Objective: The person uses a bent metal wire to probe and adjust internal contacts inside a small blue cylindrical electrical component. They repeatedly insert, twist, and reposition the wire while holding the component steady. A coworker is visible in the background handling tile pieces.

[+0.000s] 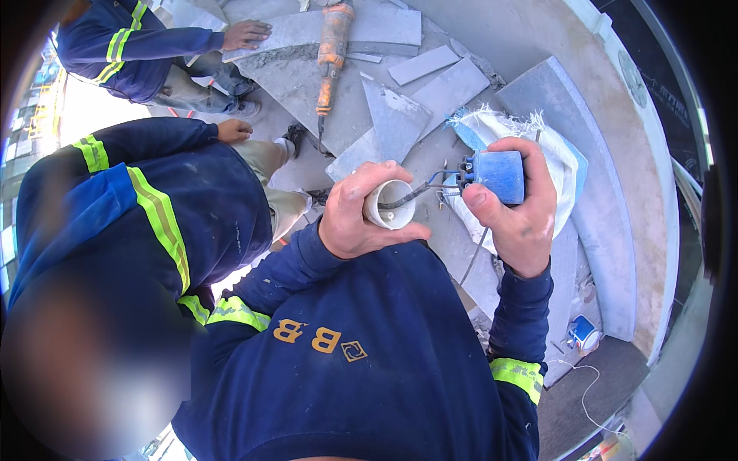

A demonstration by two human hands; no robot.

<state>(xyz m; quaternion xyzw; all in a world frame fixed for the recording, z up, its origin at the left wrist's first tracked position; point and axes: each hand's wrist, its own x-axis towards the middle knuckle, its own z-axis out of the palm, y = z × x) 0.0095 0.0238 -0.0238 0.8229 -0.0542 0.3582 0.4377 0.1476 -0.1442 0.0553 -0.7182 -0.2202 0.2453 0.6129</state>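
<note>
My left hand (346,219) is closed round a white cylindrical plug housing (393,213), its open end facing up. A dark cable (403,199) comes out of that housing and splits into thin wires that run to a blue plug body (500,178). My right hand (530,219) grips the blue body between thumb and fingers, with its dark terminals turned toward the housing. The two plug parts are apart, joined only by the cable. Another length of cable (474,257) hangs below my right hand.
Two co-workers in navy jackets (154,196) stand on the left; one rests a hand (247,34) on a slab. An orange power tool (333,54) lies on grey stone slabs (396,115). Right lie a white-and-blue woven sack (567,188), a curved slab (607,223) and a small tub (584,333).
</note>
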